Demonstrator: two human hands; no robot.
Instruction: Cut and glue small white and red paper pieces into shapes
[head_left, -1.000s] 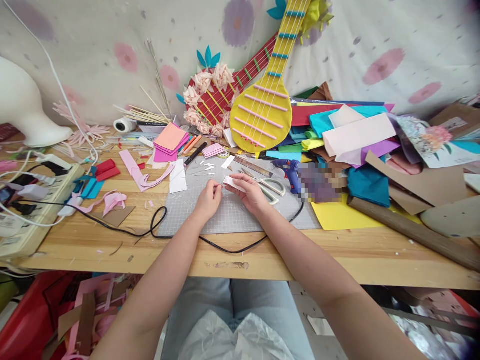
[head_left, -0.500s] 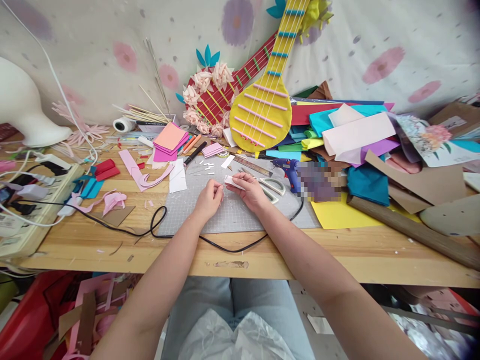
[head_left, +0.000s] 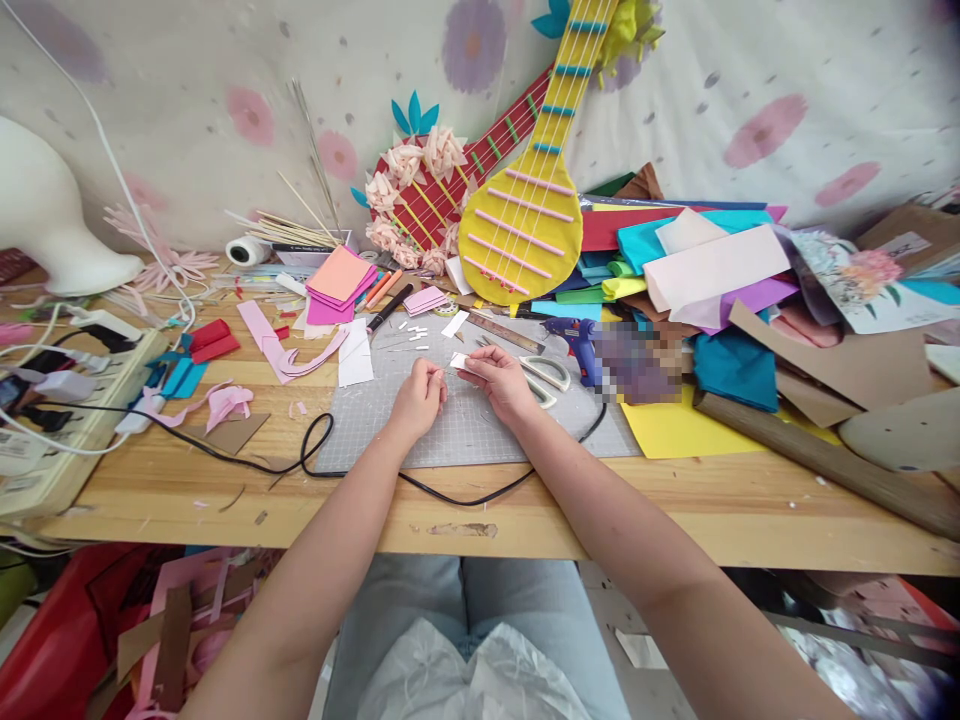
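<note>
Over the grey cutting mat, my right hand pinches a small piece of white paper between thumb and fingers. Just left of it, my left hand is closed, its fingertips pressed together; what they hold is too small to make out. Scissors with pale handles lie on the mat beside my right hand, partly hidden by it. Tiny white paper strips are scattered behind my hands. A larger white paper sheet lies at the mat's left edge.
A blue glue gun rests on the right, its black cable looping across the front. Two paper lutes, one yellow and one red, lean on the wall. Coloured paper is heaped right; a power strip stands left.
The white paper in my right hand has turned slightly and shows more clearly beyond the fingertips. My left hand has barely moved. The things on the table stay where they were.
</note>
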